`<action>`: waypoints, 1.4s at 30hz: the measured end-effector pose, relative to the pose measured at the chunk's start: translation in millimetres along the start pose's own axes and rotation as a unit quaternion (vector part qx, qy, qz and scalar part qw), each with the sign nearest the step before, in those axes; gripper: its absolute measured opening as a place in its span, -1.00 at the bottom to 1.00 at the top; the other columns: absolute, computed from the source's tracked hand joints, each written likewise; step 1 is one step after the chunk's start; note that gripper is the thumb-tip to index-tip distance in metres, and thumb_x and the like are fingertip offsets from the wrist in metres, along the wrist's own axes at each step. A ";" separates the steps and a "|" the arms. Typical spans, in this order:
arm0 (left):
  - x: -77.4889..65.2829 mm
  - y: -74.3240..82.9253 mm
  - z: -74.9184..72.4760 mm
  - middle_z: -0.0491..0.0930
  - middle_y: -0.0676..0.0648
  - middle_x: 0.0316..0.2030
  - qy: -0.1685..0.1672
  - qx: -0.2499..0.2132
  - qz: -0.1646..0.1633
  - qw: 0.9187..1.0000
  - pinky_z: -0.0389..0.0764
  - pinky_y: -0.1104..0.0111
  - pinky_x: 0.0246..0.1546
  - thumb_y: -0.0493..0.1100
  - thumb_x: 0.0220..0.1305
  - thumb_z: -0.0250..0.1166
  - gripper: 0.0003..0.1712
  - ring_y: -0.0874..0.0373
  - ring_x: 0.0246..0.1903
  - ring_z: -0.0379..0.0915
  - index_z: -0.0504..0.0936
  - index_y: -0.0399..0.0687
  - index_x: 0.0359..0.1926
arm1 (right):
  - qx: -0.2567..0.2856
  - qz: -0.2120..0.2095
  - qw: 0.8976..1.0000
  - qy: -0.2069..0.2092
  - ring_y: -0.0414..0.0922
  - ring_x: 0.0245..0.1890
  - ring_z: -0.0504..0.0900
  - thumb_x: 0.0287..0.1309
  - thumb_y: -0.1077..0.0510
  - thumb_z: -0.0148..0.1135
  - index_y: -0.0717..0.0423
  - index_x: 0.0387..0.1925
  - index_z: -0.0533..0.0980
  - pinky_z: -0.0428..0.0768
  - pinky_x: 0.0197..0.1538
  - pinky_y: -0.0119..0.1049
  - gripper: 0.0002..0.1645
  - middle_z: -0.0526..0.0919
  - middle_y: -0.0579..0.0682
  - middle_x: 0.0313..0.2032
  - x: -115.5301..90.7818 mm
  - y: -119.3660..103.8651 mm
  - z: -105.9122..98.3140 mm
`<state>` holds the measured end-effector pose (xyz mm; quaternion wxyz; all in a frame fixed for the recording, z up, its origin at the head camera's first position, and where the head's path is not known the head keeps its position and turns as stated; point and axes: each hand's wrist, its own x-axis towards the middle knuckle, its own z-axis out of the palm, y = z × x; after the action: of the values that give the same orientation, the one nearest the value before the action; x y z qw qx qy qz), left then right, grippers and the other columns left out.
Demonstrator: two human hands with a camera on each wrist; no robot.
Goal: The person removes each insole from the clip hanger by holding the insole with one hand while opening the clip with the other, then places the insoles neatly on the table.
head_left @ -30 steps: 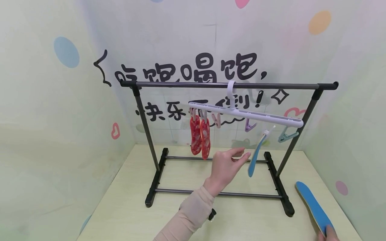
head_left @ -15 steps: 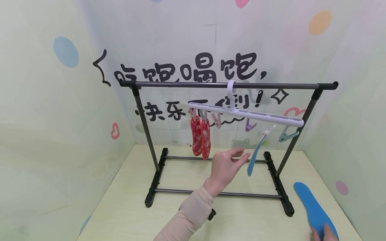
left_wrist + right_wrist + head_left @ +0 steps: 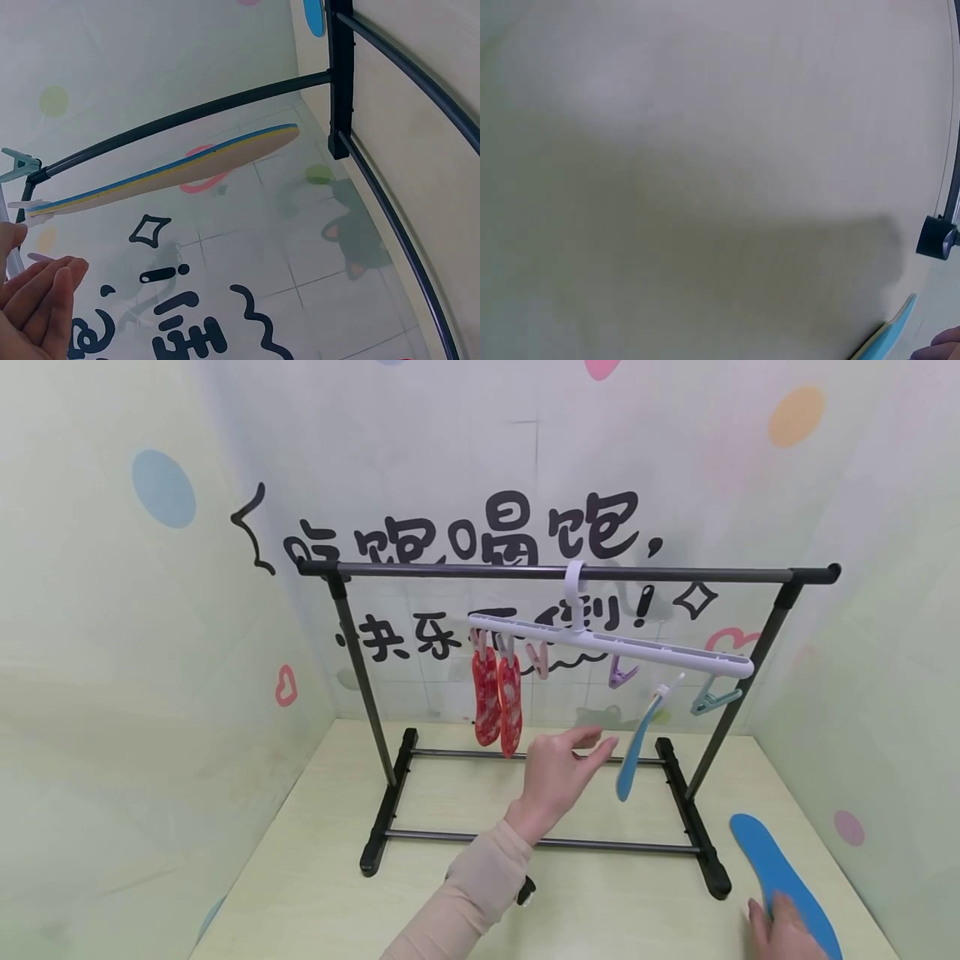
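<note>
My left hand (image 3: pixel 555 785) is raised inside the rack, thumb and forefinger apart, holding nothing. Just right of its fingertips, a blue insole (image 3: pixel 636 752) hangs nearly edge-on from a pale clip. The left wrist view shows that insole's (image 3: pixel 172 166) blue top, yellow middle layer and beige underside. Another blue insole (image 3: pixel 765 847) lies on the table at the right. My right hand (image 3: pixel 783 931) touches its left side, fingers over the edge and thumb beside it. In the right wrist view, only the insole's tip (image 3: pixel 889 337) and a few fingers (image 3: pixel 939 351) show.
A black rack (image 3: pixel 465 572) bears a lilac hanger (image 3: pixel 637 647). From its left end hang two red-and-white mottled oblong pieces (image 3: pixel 511 710). Further clips, pink (image 3: pixel 538 660), purple (image 3: pixel 621 673) and teal (image 3: pixel 712 695), hang from it. Printed walls enclose the pale table (image 3: pixel 322 893).
My right hand has shifted left along the table insole, which has turned from tilted to lying flatter, top facing up. My left hand has barely moved, and the hanging insole sways slightly.
</note>
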<state>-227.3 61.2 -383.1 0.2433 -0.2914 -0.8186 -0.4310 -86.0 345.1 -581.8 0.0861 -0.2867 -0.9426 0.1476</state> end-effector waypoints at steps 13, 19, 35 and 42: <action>11.1 0.5 4.9 0.77 -0.06 -0.17 -0.015 0.028 0.011 0.999 0.43 0.75 -0.55 0.03 0.31 0.33 -0.67 0.30 -0.47 0.72 0.74 -0.07 -0.05 | 0.026 -0.039 0.999 -0.004 0.41 0.22 0.38 0.40 0.06 0.04 0.59 0.22 0.31 0.40 0.21 0.22 -0.35 0.36 0.51 0.22 7.2 -37.2 -8.9; 15.7 -0.3 6.9 0.77 -0.06 -0.16 -0.021 0.035 0.016 0.999 0.41 0.75 -0.56 0.04 0.32 0.31 -0.65 0.28 -0.46 0.72 0.73 -0.06 -0.03 | 0.027 -0.072 0.997 0.005 0.41 0.21 0.39 0.39 0.09 0.06 0.60 0.22 0.31 0.43 0.17 0.25 -0.36 0.36 0.52 0.22 12.1 -49.3 -9.4; 33.1 3.5 6.3 0.76 -0.04 -0.14 -0.031 0.051 0.038 0.997 0.47 0.75 -0.48 0.08 0.36 0.26 -0.63 0.31 -0.41 0.72 0.72 -0.06 -0.02 | 0.104 -0.206 0.969 0.085 0.41 0.13 0.49 0.27 0.27 0.09 0.57 0.21 0.36 0.57 -0.09 0.27 -0.45 0.45 0.51 0.17 15.6 -88.5 -3.6; 39.6 6.1 8.9 0.76 -0.05 -0.15 -0.029 0.053 0.046 0.997 0.49 0.73 -0.45 0.06 0.36 0.26 -0.64 0.31 -0.43 0.72 0.73 -0.07 -0.03 | 0.106 -0.221 0.967 0.075 0.42 0.12 0.49 0.17 0.24 0.18 0.56 0.26 0.31 0.61 -0.26 0.17 -0.32 0.41 0.51 0.21 17.4 -100.9 -8.7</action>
<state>-252.7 82.2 -358.5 0.2542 -0.3283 -0.8326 -0.3666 -150.1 277.0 -539.2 0.2169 -0.0710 -0.9523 0.2026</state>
